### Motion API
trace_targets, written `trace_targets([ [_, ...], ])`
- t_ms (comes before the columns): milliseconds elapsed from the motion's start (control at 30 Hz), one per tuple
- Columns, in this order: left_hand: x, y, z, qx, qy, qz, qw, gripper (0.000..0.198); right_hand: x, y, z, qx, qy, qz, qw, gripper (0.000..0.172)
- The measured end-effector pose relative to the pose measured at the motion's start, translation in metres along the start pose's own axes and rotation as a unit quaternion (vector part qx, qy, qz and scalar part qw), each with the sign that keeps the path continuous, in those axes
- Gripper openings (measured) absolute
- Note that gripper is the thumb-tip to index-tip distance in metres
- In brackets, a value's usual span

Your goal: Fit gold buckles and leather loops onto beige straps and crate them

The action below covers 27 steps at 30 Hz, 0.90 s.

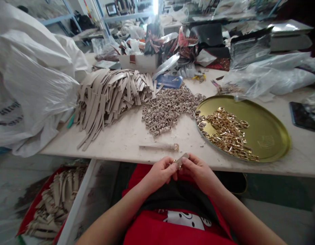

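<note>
Close to the table's front edge, my left hand (165, 169) and my right hand (195, 166) are both closed on one short beige strap (182, 159). A bit of gold metal, probably a buckle, shows between my fingers; most of it is hidden. Just beyond my hands, a finished-looking beige strap with a gold buckle (158, 146) lies flat on the table. Farther back is a heap of small beige loops (167, 107). To its left, many loose beige straps (106, 95) are piled up. Gold buckles (228, 132) fill part of a round gold tray (272, 122) on the right.
A large white plastic bag (32, 75) bulges at the left. Below it, a red-edged container (32, 212) holds buckled straps. A phone (303, 115) rests at the far right. Along the back stand a white box (139, 63), clear plastic bags (277, 75) and a blue sheet (169, 81).
</note>
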<state>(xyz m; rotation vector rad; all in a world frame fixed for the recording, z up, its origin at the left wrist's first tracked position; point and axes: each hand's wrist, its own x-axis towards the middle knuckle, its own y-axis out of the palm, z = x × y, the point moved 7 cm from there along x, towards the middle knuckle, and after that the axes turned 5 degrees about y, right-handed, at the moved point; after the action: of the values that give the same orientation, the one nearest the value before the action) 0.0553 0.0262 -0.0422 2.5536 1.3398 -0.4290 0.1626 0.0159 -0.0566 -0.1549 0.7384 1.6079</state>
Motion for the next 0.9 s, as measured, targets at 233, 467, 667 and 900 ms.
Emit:
trace_targets([
  [233,0.017,-0.004,0.010,-0.028,-0.030,-0.011,0.999,0.020,0.016,-0.006,-0.010,0.010,0.027,-0.008,1.000,0.029],
  [467,0.024,-0.008,0.007,-0.029,-0.033,-0.028,0.999,0.018,0.020,-0.015,-0.004,-0.066,-0.034,-0.063,0.995,0.027],
  [667,0.022,-0.007,0.004,-0.027,-0.041,-0.024,0.999,0.016,0.017,-0.015,0.005,-0.136,-0.067,-0.083,0.985,0.029],
  [900,0.009,-0.006,0.001,0.010,-0.014,-0.062,0.998,0.021,-0.001,-0.008,0.018,-0.285,-0.179,-0.109,0.935,0.022],
])
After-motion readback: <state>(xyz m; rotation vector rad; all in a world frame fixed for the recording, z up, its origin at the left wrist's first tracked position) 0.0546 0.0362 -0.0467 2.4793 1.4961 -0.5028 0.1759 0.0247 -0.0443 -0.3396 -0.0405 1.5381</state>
